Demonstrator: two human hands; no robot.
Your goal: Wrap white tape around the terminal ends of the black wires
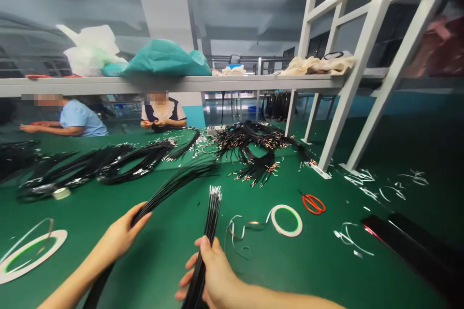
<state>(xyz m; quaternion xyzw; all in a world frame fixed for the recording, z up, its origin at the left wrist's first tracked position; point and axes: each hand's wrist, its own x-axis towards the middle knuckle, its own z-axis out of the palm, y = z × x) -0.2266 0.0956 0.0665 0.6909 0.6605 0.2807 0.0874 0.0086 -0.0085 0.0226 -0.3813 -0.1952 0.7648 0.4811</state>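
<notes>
My left hand (126, 231) is closed round a bundle of black cables (174, 186), whose far end fans out to the upper right over the green table. Closer to the middle, my right hand (213, 265) grips a second length of black cable bundle (212, 219), held nearly upright, with bare silvery tips at its top. The thumb lies across the front of the cables and the fingers curl behind. Both lengths run down out of view at the bottom, so I cannot tell whether they join.
On the green table (268, 270) lie coiled cables (137, 161), a heap of copper-tipped cables (253, 140), a white tape ring (295, 222), another tape ring (60, 239), red-handled scissors (314, 204) and white scraps (351, 239). A white metal frame (339, 120) stands right. Two people sit opposite.
</notes>
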